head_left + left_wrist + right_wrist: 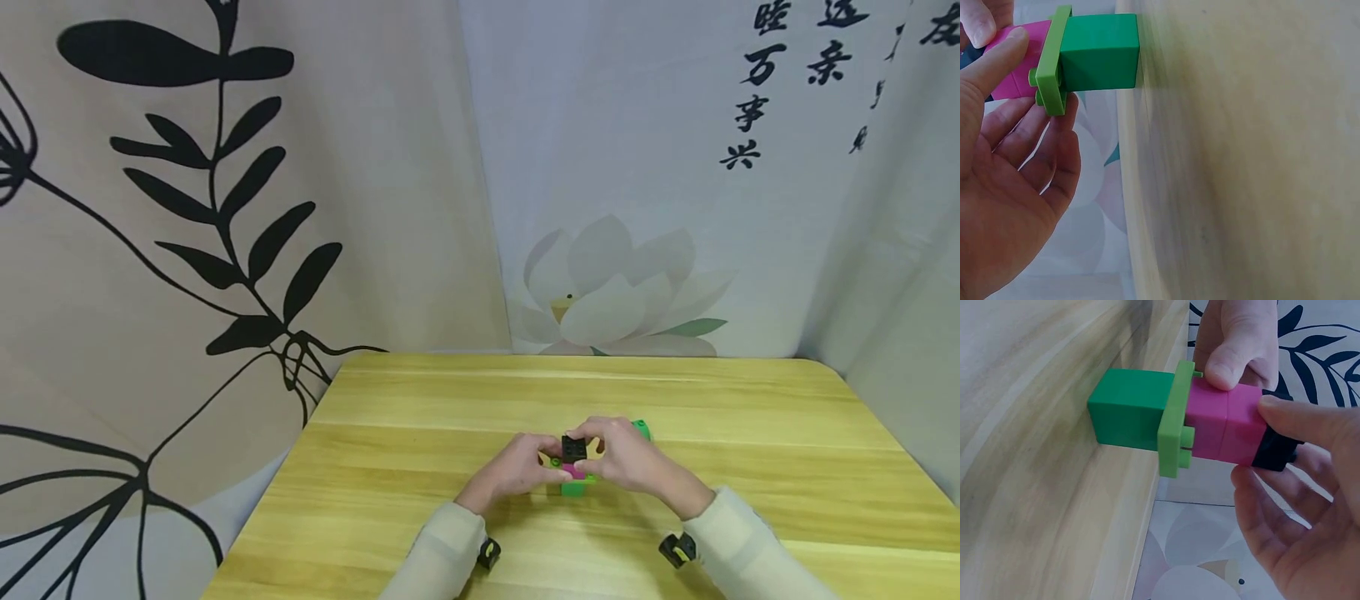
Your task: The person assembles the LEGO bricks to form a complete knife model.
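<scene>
A toy-brick stack stands on the table between both hands. Its lowest part is a dark green block (1130,409), topped by a thin lime green plate (1175,428) with studs showing. Two pink bricks (1225,425) sit on that plate, and a black brick (574,448) forms the top. From the left side, my left hand (522,464) pinches the pink bricks, thumb on one face and fingers on another. My right hand (622,454) pinches the black brick, with its thumb tip near the seam with the pink. Whether the black brick is fully seated is hard to tell.
Another green piece (641,428) lies behind my right hand, partly hidden by it. The wooden table (420,400) ends at a curtain (397,208) with plant and flower prints. Small black devices (677,549) hang at both wrists.
</scene>
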A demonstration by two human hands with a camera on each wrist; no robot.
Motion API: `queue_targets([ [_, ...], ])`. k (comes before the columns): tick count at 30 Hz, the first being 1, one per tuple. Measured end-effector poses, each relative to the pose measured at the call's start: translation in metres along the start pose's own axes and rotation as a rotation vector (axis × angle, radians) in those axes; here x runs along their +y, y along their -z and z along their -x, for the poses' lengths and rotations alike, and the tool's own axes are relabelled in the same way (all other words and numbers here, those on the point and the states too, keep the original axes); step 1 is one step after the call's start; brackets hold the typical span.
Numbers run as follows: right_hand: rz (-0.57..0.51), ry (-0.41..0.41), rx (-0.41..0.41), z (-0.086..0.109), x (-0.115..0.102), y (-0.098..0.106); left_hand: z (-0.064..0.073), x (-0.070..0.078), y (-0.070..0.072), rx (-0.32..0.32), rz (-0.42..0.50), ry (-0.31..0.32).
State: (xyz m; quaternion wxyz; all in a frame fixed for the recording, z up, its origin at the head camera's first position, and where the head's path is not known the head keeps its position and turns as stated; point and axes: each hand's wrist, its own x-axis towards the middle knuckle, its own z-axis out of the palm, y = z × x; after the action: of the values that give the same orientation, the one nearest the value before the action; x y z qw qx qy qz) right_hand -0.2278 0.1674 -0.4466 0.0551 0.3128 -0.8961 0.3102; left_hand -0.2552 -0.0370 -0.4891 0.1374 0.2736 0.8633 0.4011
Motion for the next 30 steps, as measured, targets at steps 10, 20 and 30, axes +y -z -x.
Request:
queue_targets([
  [10,0.05,0.014,0.012,-0.0003,0.0002,-0.0018,-0.0005,-0.0013,-0.0011,-0.001,-0.004,0.0],
  [20,0.051,-0.019,-0.051,-0.0029,-0.0049,0.0034,-0.0008,-0.0009,-0.0019,0.0,-0.008,0.012],
  [30,0.058,0.013,-0.038,-0.0021,-0.0019,0.0011,-0.0005,-0.0014,-0.002,-0.005,-0.015,0.016],
])
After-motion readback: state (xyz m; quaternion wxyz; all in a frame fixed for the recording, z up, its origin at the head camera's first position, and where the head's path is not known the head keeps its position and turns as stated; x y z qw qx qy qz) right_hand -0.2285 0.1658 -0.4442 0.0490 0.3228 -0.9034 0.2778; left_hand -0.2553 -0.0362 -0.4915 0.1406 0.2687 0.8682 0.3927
